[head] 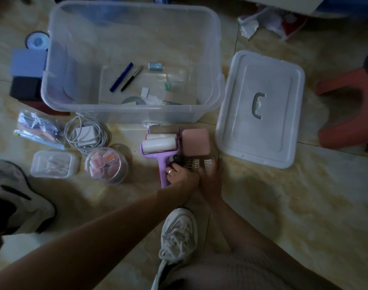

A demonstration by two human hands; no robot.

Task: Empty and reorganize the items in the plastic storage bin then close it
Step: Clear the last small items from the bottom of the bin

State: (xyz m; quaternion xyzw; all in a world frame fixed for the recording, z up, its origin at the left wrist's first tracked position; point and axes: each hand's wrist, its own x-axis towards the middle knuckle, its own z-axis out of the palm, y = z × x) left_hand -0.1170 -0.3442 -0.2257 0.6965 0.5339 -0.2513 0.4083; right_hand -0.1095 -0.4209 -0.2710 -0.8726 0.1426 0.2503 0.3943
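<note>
Your fingers on both hands are curled down over a small cluster of hair claw clips [196, 163] on the tiled floor, just in front of your white sneaker [178, 233]. Your left hand [182, 174], wearing a ring, rests against the handle of a purple lint roller with a white roll [159, 146] and touches the dark clip at the left of the cluster. Your right hand [210, 177] covers the pale clip at the right; whether either hand truly grips a clip cannot be told, as the fingertips are hidden. A pink square case [195, 141] lies just beyond the clips, beside the roller.

The clear plastic storage bin [132, 114] stands open farther away, directly beyond the roller. Inside it lie a blue pen [121, 77], a dark pen [131, 78], a small teal box [155, 65] and some scraps. Its white lid with a grey handle [260, 107] lies flat on the floor to the bin's right.

To your left sit a round clear tub of pink and orange pieces [106, 165], a clear rectangular box [54, 164], a coiled white charger cable [85, 135] and a zip bag [39, 128].
</note>
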